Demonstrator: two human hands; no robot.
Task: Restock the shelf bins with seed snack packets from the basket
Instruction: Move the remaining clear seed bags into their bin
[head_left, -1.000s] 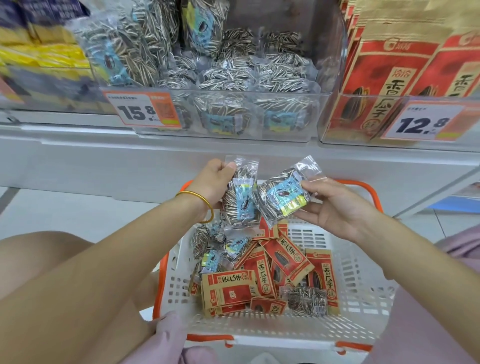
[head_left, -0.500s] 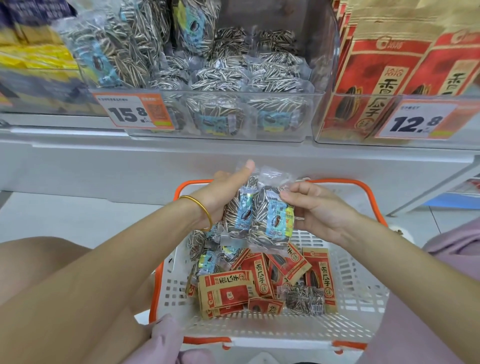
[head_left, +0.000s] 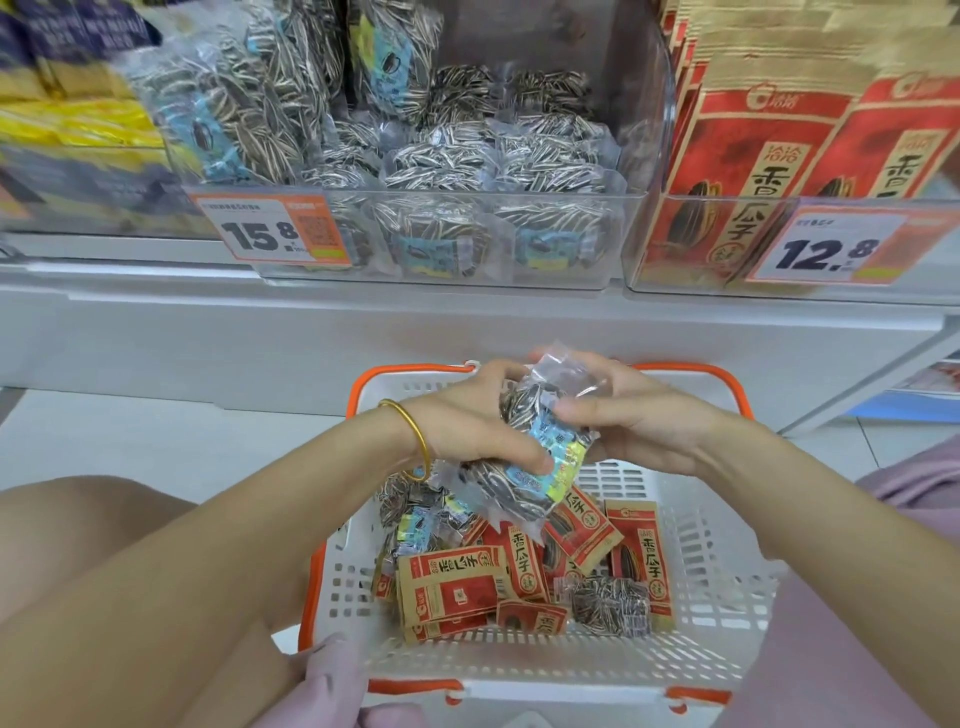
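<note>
Hands, left (head_left: 467, 423) and right (head_left: 641, 423), jointly gripped stacked slippery packets (head_left: 535, 457) over basket (head_left: 727, 597); loosening risked dropping one.

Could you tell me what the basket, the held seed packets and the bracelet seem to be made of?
Basket: likely rigid white plastic, slotted moulded walls, orange rim. Seed packets held by both hands: clear glossy plastic film, seeds visible through it, crinkled shiny edges. Bracelet: apparently polished gold-coloured metal; which metal is unclear.

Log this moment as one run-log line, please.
left hand: shut on clear seed packets | right hand: shut on same | position: above basket | clear bin: not yet reached
</note>
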